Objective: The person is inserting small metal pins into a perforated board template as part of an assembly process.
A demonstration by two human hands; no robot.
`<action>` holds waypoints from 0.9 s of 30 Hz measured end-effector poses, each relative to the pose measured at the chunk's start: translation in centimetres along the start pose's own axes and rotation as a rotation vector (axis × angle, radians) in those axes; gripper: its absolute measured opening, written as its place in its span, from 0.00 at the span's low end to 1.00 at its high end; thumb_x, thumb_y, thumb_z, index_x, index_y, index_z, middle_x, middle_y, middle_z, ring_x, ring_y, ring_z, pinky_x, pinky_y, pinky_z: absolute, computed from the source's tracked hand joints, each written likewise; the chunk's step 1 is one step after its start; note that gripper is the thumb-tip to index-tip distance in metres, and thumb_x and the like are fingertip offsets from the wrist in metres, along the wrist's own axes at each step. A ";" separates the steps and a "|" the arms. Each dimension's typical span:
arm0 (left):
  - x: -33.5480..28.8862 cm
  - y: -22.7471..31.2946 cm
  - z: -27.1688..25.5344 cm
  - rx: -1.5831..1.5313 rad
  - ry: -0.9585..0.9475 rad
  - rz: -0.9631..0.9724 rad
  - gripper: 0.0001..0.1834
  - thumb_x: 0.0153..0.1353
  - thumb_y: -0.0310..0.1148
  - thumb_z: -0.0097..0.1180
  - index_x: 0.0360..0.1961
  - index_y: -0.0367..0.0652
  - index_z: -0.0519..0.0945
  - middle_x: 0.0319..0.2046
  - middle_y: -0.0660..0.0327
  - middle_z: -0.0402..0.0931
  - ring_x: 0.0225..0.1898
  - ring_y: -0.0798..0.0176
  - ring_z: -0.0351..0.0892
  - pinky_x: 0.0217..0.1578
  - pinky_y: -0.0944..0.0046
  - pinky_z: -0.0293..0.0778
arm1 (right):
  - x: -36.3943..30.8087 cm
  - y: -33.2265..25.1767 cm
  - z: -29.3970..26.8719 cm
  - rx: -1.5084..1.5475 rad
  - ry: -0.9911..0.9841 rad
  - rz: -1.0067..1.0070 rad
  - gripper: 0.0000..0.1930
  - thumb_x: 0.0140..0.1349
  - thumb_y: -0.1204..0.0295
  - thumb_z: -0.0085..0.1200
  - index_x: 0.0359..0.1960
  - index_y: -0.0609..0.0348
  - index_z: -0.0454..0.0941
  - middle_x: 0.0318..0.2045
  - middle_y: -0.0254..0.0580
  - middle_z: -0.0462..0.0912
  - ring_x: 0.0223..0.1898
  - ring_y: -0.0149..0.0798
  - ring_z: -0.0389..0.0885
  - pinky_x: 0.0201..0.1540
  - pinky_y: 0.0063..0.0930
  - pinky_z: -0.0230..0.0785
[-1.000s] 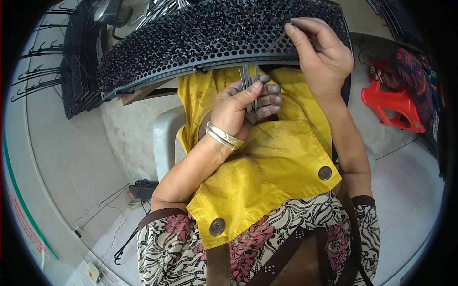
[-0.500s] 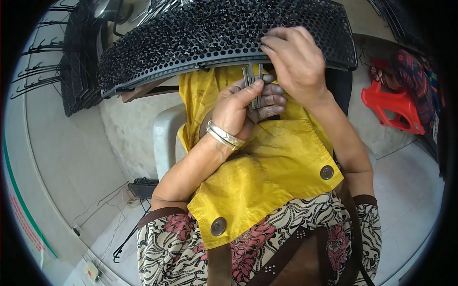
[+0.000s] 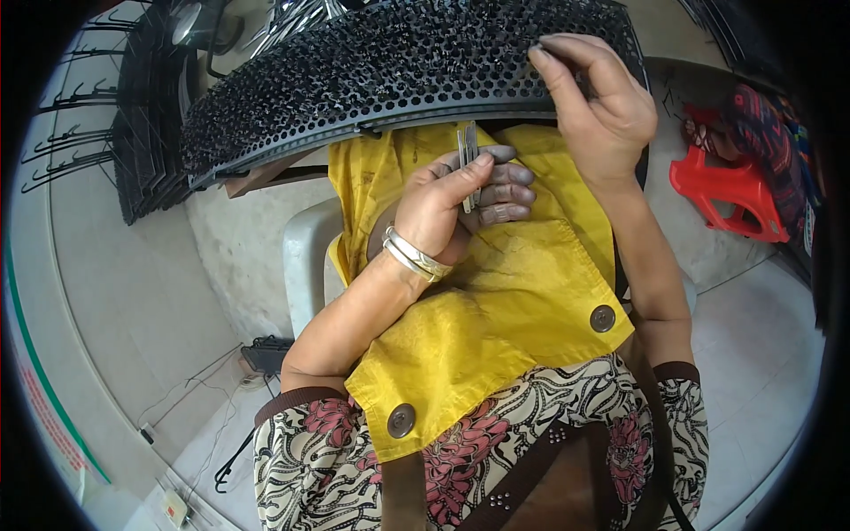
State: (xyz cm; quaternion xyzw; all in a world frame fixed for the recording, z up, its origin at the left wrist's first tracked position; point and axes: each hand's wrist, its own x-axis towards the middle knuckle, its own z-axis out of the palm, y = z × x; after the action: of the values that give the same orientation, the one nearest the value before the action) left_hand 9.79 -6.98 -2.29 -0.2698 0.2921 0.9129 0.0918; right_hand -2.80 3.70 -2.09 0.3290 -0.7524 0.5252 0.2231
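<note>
My left hand (image 3: 443, 199) is closed round a small bundle of thin grey metal strips (image 3: 467, 164), with the thumb pressing them against darkened fingers. Their upper ends stick out toward the long black perforated rack (image 3: 390, 108) in front of me. Over the right part of this rack hovers my right hand (image 3: 606, 111). Its thumb and forefinger are pinched together; anything between the tips is too small to make out. Dark upright pieces fill most of the rack's holes, while holes toward the right end show bare.
A yellow apron (image 3: 496, 292) covers my lap. Loose silvery strips (image 3: 297, 19) lie beyond the rack, near a metal lamp-like object (image 3: 197, 25). Black hooked frames (image 3: 155, 115) hang at the left wall. A red plastic stool (image 3: 722, 190) stands to the right, beside patterned cloth (image 3: 766, 146).
My right hand has moved right and away from me, from near the strips to over the rack's right part. My left hand stays put; its strips sit closer together.
</note>
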 end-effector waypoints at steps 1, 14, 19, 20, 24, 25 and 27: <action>0.1 0.0 0.0 0.001 0.001 0.000 0.14 0.60 0.30 0.44 0.43 0.29 0.69 0.33 0.48 0.74 0.32 0.56 0.77 0.34 0.61 0.77 | 0.2 0.5 0.4 -0.006 0.022 -0.124 0.06 0.46 0.84 0.57 0.27 0.68 0.75 0.26 0.41 0.78 0.26 0.30 0.75 0.30 0.18 0.67; 0.3 0.0 -0.7 -0.053 -0.079 -0.030 0.14 0.60 0.31 0.44 0.41 0.30 0.69 0.33 0.49 0.74 0.33 0.56 0.77 0.34 0.60 0.76 | -1.6 1.6 1.8 -0.067 -0.252 -0.425 0.08 0.42 0.83 0.55 0.28 0.65 0.75 0.26 0.45 0.75 0.27 0.40 0.74 0.26 0.26 0.67; -0.3 0.2 -0.1 0.019 -0.150 -0.035 0.16 0.62 0.34 0.43 0.41 0.30 0.69 0.33 0.49 0.74 0.33 0.56 0.77 0.35 0.60 0.75 | -2.0 -1.8 -0.9 0.435 -0.512 0.392 0.07 0.48 0.82 0.56 0.31 0.66 0.77 0.23 0.36 0.78 0.24 0.23 0.75 0.27 0.13 0.67; -0.2 0.1 0.0 0.035 -0.196 -0.049 0.17 0.62 0.36 0.42 0.41 0.30 0.69 0.33 0.49 0.74 0.33 0.56 0.77 0.35 0.60 0.75 | -1.9 -1.8 -1.2 0.558 -0.529 0.511 0.06 0.49 0.82 0.56 0.31 0.66 0.77 0.23 0.35 0.78 0.24 0.22 0.75 0.27 0.12 0.68; -0.1 0.1 0.2 0.047 -0.278 -0.070 0.20 0.63 0.40 0.40 0.42 0.30 0.68 0.34 0.49 0.74 0.34 0.55 0.77 0.36 0.60 0.75 | -2.1 -1.4 -1.5 0.704 -0.514 0.661 0.05 0.49 0.82 0.56 0.29 0.67 0.77 0.24 0.35 0.79 0.25 0.22 0.75 0.29 0.12 0.69; -0.1 0.0 0.2 0.050 -0.282 -0.072 0.20 0.63 0.40 0.40 0.42 0.30 0.68 0.34 0.49 0.74 0.34 0.55 0.77 0.36 0.60 0.75 | -2.2 -1.4 -1.6 0.702 -0.509 0.660 0.05 0.49 0.82 0.56 0.29 0.67 0.77 0.24 0.35 0.79 0.25 0.22 0.75 0.29 0.12 0.69; 0.0 -0.2 0.2 0.021 -0.250 -0.097 0.20 0.63 0.40 0.39 0.43 0.30 0.68 0.34 0.49 0.74 0.34 0.55 0.77 0.36 0.60 0.75 | -2.2 -1.3 -1.9 0.691 -0.482 0.689 0.05 0.49 0.83 0.56 0.29 0.67 0.77 0.24 0.36 0.79 0.26 0.23 0.76 0.29 0.13 0.69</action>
State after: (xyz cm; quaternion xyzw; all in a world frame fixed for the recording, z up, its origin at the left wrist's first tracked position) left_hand 9.72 -6.72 -2.23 -0.1670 0.2745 0.9307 0.1745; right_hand -0.40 5.78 -2.11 0.2289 -0.6301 0.6942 -0.2619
